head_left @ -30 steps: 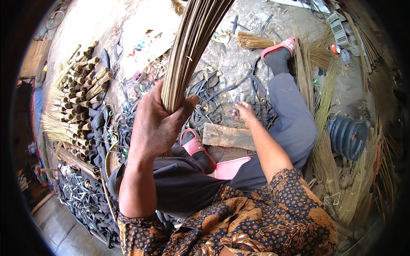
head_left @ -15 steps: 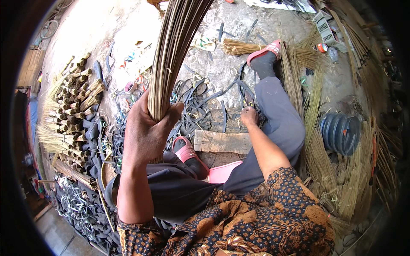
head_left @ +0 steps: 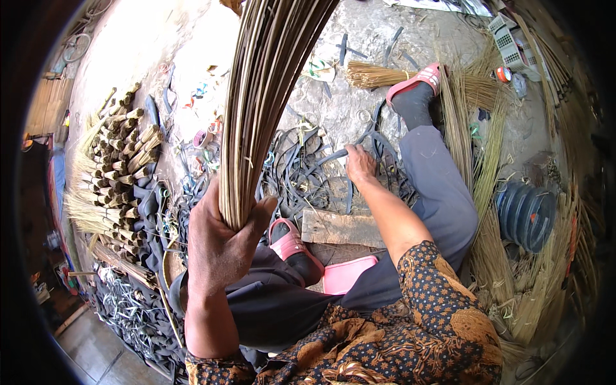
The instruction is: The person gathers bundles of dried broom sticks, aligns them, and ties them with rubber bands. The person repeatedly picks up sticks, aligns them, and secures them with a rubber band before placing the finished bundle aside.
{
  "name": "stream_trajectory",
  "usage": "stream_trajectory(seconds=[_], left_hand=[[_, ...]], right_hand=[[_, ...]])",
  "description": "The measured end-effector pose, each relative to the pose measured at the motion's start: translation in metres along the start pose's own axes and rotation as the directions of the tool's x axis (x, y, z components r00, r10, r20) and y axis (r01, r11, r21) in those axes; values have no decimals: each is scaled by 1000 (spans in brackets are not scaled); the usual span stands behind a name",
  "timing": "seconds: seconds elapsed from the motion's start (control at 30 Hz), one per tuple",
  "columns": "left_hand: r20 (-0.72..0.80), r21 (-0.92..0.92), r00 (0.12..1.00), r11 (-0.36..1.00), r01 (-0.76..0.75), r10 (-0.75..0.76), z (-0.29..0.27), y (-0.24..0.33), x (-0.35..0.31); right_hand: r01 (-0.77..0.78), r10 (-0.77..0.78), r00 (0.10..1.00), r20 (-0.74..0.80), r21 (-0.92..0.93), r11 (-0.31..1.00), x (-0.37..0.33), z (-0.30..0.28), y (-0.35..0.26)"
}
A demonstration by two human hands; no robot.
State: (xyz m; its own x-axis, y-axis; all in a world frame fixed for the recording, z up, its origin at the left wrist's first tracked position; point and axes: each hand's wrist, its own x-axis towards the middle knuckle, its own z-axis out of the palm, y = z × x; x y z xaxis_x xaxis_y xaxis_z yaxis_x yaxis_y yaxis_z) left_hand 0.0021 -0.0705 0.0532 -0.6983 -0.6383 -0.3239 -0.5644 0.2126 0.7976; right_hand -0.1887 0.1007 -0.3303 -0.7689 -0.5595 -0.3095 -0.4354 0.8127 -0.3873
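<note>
Thick brown bundle of long, thin, stiff stalks (head_left: 273,96) held up at eleven o'clock from the middle of the view, leaning slightly toward twelve and running out past the top edge. Bare left hand (head_left: 221,247) at eight o'clock, fingers wrapped closely round the lower part of the bundle, thumb folded across its near side. Bare right hand (head_left: 361,165) at two o'clock, well apart from the bundle, fingers curled down beside a flat, dark-grey, flexible strip (head_left: 333,155); cannot tell whether pinching it or merely touching. Best to grip the stalks snugly and evenly, so as to stop the outer ones fanning or sliding down. Better also to hold the bundle steady and clear of the tangled heap of narrow dark strips (head_left: 280,168) near the centre, leaving fine work to the right fingers. For handling a strip, probably wise to pinch close to one end and lift gently, freeing loops without tugging or snagging on the rough-edged, weathered wooden plank (head_left: 340,228) at five o'clock.
</note>
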Motion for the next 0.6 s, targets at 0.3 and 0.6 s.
stream_trajectory(seconds=[0.3, 0.6], left_hand=[[-42, 101, 998, 994, -43, 47, 0, -3, -4], [-66, 298, 977, 939, -174, 202, -1, -19, -8]], right_hand=[[131, -131, 991, 4, 39, 991, -31, -42, -1], [-282, -90, 917, 388, 792, 541, -131, -155, -23]])
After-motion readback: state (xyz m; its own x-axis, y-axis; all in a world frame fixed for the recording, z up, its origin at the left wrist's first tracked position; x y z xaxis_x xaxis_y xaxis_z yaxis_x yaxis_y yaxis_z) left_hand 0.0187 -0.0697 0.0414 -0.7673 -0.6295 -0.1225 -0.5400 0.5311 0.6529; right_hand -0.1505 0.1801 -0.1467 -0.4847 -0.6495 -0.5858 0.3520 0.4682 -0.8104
